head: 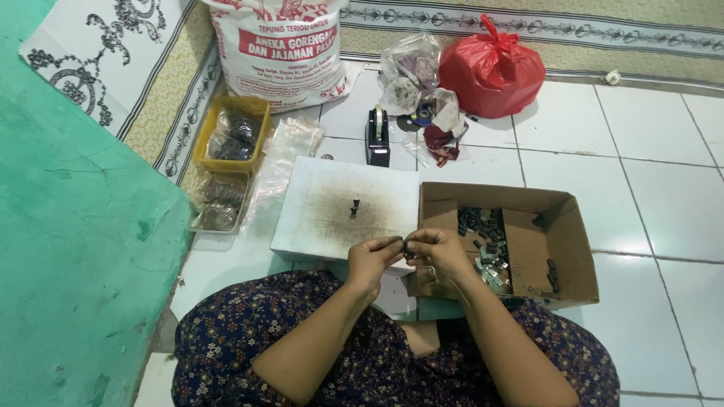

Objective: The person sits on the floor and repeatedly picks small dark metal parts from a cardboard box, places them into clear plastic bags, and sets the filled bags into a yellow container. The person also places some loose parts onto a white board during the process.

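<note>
Small dark part (pixel 405 245), pinched between the fingertips of the left hand (pixel 371 258) and the right hand (pixel 440 252), both closed on it above the lap; its exact shape is too small to tell. Just beyond the grip lies a white board (pixel 317 218) with a sooty patch and a small dark piece (pixel 354 209) standing on it. To the right of the grip, an open cardboard box (pixel 562 249) holds dark and silvery parts (pixel 486 245). Farther beyond, a black tape dispenser (pixel 377 136), a red plastic bag (pixel 492 71), and a yellow tray (pixel 231 134) to the left.
</note>
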